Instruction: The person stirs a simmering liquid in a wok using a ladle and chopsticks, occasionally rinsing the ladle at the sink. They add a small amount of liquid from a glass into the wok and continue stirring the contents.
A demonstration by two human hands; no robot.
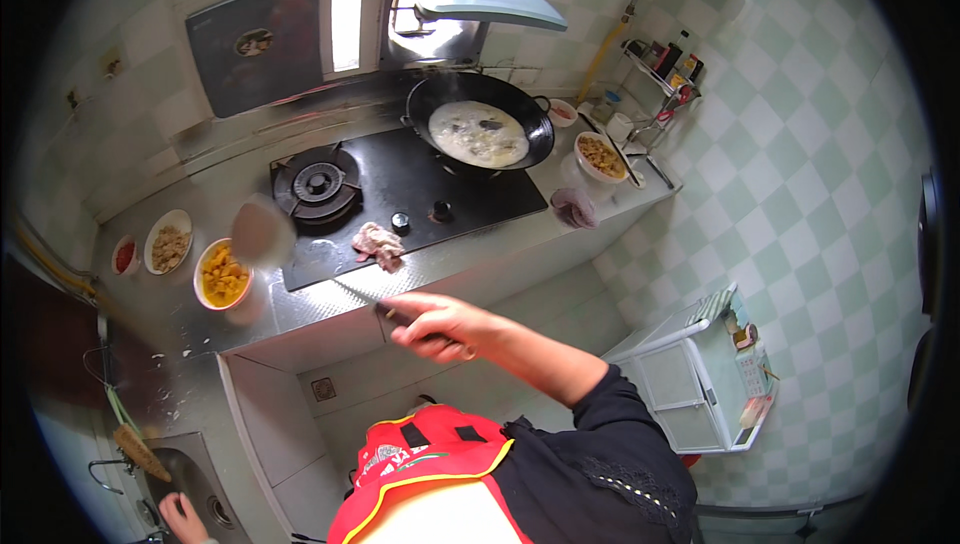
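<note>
My right hand [439,326] grips the dark handle of a spatula, whose broad blurred blade [262,232] hangs over the counter, just right of a bowl of orange-yellow chunks [223,275]. At the lower left, my left hand [182,518] is over the edge of the steel sink [191,461] with its fingers apart and nothing seen in them. A brown brush-like object [141,452] lies by the tap, above that hand. Far from both hands, a black wok [536,131] on the right of the hob holds bubbling whitish liquid with dark pieces in it.
A gas burner [318,182] is on the hob's left; a crumpled cloth [379,245] lies at its front edge. White [169,241] and small red-filled [125,256] bowls stand left. Right of the wok are a food bowl [600,157], another cloth [574,208] and a bottle rack [664,67].
</note>
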